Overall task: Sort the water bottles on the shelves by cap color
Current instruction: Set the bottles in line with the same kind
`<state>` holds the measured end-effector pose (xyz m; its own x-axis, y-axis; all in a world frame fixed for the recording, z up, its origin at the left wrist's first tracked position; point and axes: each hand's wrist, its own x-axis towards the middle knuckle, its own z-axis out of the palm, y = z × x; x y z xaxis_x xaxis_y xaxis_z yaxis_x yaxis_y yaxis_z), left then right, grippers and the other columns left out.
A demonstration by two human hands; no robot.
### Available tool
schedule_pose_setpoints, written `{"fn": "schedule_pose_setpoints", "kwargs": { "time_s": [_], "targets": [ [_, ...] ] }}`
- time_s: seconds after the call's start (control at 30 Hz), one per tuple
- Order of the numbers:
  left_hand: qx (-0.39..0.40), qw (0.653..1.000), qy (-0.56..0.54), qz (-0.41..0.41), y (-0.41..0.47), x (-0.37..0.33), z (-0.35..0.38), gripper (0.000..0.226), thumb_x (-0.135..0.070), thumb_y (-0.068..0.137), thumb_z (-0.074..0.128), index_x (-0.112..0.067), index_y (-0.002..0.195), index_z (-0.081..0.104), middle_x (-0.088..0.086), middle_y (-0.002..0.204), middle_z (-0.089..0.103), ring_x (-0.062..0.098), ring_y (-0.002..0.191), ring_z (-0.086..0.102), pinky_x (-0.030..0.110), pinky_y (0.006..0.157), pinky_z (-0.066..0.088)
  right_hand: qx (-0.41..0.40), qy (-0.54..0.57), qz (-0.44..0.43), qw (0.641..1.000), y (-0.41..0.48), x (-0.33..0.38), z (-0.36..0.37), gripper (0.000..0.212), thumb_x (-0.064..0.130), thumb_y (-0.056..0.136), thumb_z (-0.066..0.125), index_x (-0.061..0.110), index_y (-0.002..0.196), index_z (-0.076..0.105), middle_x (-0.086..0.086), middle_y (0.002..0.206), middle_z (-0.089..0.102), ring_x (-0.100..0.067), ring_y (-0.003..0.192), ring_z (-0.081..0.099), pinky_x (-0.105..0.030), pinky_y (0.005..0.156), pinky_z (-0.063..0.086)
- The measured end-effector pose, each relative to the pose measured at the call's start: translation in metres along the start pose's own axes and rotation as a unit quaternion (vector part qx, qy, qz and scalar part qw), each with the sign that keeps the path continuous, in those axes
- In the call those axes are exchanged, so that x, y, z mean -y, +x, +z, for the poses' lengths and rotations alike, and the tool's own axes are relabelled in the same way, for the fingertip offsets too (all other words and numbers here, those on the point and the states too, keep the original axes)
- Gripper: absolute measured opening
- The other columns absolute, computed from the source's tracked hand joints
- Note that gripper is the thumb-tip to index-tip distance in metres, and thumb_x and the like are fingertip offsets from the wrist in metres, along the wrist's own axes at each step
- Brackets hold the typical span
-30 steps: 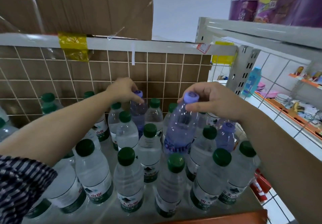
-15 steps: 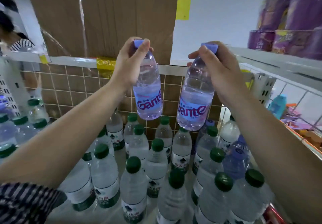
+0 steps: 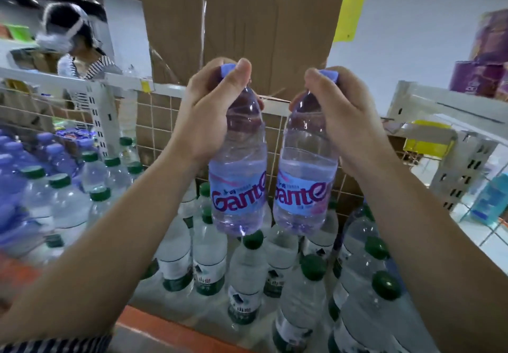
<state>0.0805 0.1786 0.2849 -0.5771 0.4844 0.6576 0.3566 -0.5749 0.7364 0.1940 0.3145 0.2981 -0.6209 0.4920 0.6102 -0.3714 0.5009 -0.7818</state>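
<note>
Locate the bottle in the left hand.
Head view, centre: the purple-capped bottle hangs from the left hand, just left of the right hand's matching bottle, above the green-capped bottles.

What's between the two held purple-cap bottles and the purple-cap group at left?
Only green-cap bottles stand in between; the left bottle and right bottle hang above their caps, so nothing visibly blocks.
</note>
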Motion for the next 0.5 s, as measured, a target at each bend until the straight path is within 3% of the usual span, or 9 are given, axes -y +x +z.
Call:
{"fn": "schedule_pose_setpoints", "kwargs": {
  "time_s": [0.17,0.27,0.4,0.5],
  "targets": [
    [-0.047,0.999,0.014,-0.013,-0.044,-0.019,-0.06,0.022,-0.034,0.091,0.06,-0.02,0.074,0.063,0.004,0.068,0.068,0.022,0.06,0.066,0.032,0.057,0.055,0.029,0.024,-0.003,0.999,-0.03,0.01,0.062,0.019,0.04,0.089,0.058,0.022,0.085,0.061,-0.006,0.078,0.07,-0.028,0.075,0.07,-0.051,0.071,0.06],
    [-0.079,0.996,0.03,-0.015,-0.072,-0.032,-0.108,0.021,-0.031,0.091,0.059,-0.017,0.077,0.063,0.004,0.066,0.067,0.02,0.058,0.065,0.029,0.053,0.054,0.056,0.041,0.014,0.998,-0.054,0.008,0.115,0.03,0.037,0.092,0.058,0.007,0.091,0.059,-0.013,0.081,0.067,-0.032,0.075,0.068,-0.056,0.071,0.056],
    [-0.113,0.99,0.079,-0.024,-0.109,-0.053,-0.187,0.017,-0.031,0.089,0.061,-0.026,0.073,0.065,0.002,0.066,0.065,0.014,0.058,0.065,0.026,0.053,0.054,0.085,0.105,0.02,0.991,-0.083,0.005,0.198,0.021,0.031,0.094,0.057,0.011,0.09,0.061,-0.01,0.081,0.066,-0.023,0.072,0.069,-0.041,0.071,0.058],
    [-0.134,0.983,0.126,-0.021,-0.137,-0.072,-0.248,0.016,-0.037,0.086,0.062,-0.025,0.077,0.064,0.017,0.074,0.062,0.021,0.066,0.065,0.025,0.058,0.055,0.109,0.16,0.019,0.981,-0.104,0.003,0.265,0.016,0.031,0.092,0.059,0.018,0.085,0.064,-0.002,0.077,0.068,-0.019,0.073,0.069,-0.034,0.07,0.058]
  ]
}}
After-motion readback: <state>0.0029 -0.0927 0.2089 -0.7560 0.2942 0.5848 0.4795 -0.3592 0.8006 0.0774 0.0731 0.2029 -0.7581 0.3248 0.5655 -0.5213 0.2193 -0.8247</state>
